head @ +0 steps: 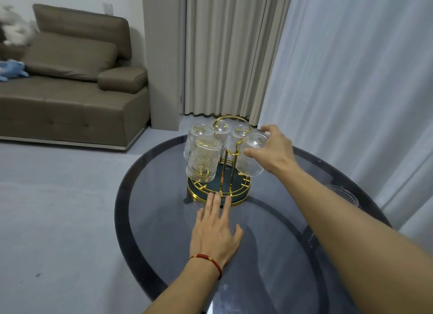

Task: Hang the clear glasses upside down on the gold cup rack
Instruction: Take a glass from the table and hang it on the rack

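Left hand, red cord bracelet at wrist: flat on dark glass table, fingers spread, tips touching base of gold cup rack, gripping nothing. Right hand: fingers clamped on inverted ribbed clear glass at rack's right side. Four more glasses hang inverted on rack, mid-table; brown sofa beyond.

R hand grips inverted glass at gold rack; L hand flat.

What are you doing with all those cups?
A person is hanging clear glasses upside down on a gold cup rack on a round dark table. The right hand holds one glass at the rack. The left hand lies flat, fingertips at the rack's base. Four glasses already hang there.
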